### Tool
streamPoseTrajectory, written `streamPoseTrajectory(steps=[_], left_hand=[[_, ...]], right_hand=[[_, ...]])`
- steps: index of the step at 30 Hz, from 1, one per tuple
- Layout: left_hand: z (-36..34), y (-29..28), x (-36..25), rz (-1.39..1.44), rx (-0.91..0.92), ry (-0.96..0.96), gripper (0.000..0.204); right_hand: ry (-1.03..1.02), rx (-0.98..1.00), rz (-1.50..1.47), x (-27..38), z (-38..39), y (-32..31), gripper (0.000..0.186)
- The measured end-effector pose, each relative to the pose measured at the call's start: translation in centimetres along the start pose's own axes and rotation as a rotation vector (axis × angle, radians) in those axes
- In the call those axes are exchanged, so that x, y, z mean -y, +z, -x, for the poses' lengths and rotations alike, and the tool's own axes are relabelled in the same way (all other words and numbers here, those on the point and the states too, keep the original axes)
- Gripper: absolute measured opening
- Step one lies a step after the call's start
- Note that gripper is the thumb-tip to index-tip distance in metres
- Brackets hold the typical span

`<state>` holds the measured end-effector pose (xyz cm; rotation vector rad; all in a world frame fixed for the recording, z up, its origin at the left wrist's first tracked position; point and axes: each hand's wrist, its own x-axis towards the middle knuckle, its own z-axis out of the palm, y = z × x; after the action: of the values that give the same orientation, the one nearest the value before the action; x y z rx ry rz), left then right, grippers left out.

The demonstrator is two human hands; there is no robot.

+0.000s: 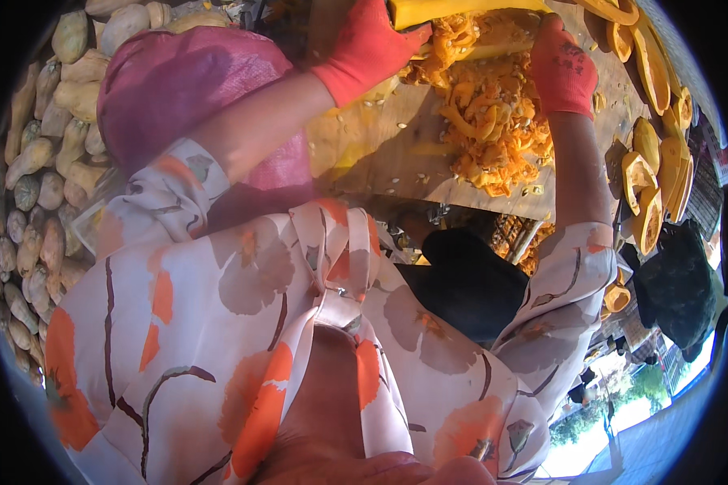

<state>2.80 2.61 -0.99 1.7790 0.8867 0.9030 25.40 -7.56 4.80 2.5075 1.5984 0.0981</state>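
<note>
My left hand (pixel 374 48), in a red glove, grips a long yellow squash piece (pixel 469 10) at the top of the view. My right hand (pixel 563 69), also gloved in red, is closed at the right end of the squash pieces; what is inside its fingers is hidden. Orange pulp with seeds (pixel 445 52) hangs between my hands, and a larger heap of it (pixel 497 137) lies below on a wooden board (pixel 364 153) with scattered seeds.
A pink sack (pixel 186 97) stands left of the board, beside many piled pale squashes (pixel 52 186). At right lie several cut squash halves (pixel 651 65). A black object (pixel 469 275) is under the board's near edge; a dark bundle (pixel 675 283) sits at far right.
</note>
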Motion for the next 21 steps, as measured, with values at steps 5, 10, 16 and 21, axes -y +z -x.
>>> streamPoseTrajectory(steps=[5, 10, 16, 21], left_hand=[[-0.6, 0.2, -1.4, 0.002, 0.023, 0.089, 0.053], [-0.1, 0.5, -0.6, -0.038, -0.041, 0.11, 0.054], [0.1, 0.6, -1.3, -0.038, -0.06, 0.131, 0.056], [-0.3, 0.9, -1.2, -0.064, -0.101, 0.138, 0.055]], right_hand=[[0.359, 0.16, -0.235, 0.1, -0.1, 2.4, 0.036], [0.111, 0.326, -0.175, 0.1, -0.4, 2.8, 0.036], [0.377, 0.347, -0.442, 2.2, 0.6, 1.8, 0.035], [0.046, 0.318, -0.311, 5.4, 2.7, 0.1, 0.031]])
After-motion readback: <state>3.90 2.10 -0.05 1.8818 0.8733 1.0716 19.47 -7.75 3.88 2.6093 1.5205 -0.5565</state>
